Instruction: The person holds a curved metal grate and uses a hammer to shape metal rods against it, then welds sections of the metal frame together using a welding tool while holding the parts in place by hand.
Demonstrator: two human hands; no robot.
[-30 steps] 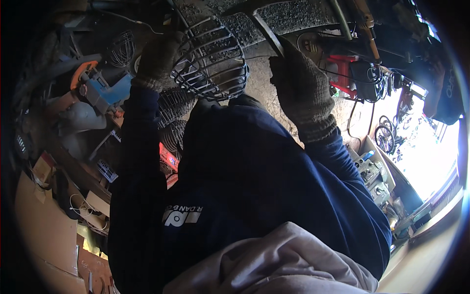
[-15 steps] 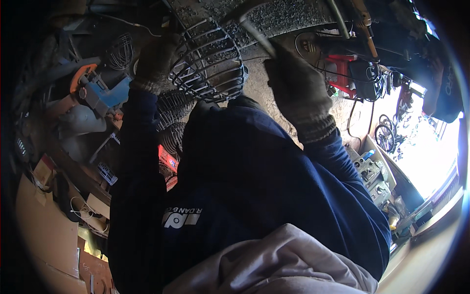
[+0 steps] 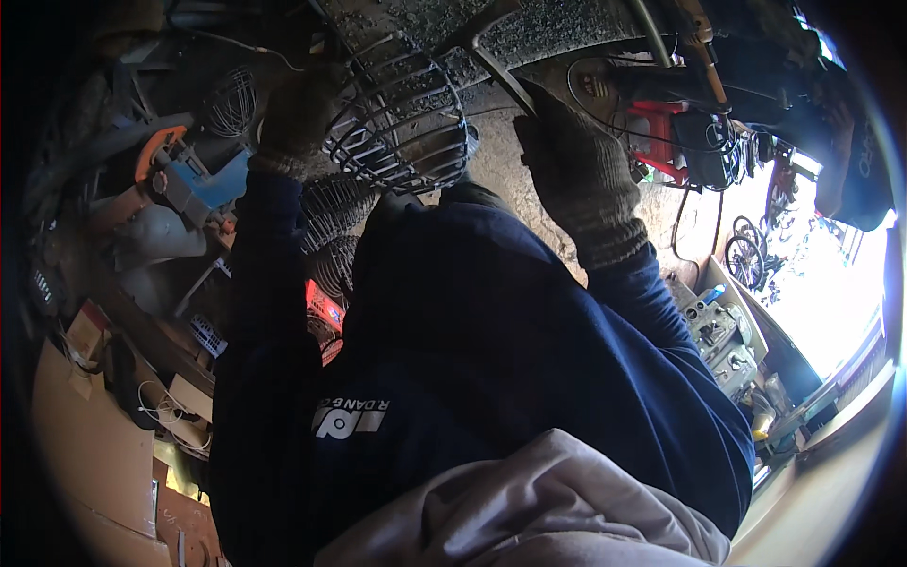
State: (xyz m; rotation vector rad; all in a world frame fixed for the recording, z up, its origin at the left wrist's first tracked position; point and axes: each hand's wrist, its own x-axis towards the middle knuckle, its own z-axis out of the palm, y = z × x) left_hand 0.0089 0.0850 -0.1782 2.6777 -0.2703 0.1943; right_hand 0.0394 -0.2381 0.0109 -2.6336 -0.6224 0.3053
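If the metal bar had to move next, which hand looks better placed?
Probably the right hand: it grips the metal bar, seen right of the wire cage. The left hand is at the cage's left side, its grip too dim to tell.

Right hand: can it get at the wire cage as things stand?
Probably yes, to touch: only floor shows between the right hand and the wire cage. But it's closed around a metal bar, likely hindering a grasp.

Shiny metal wire cage [image 3: 408,121]
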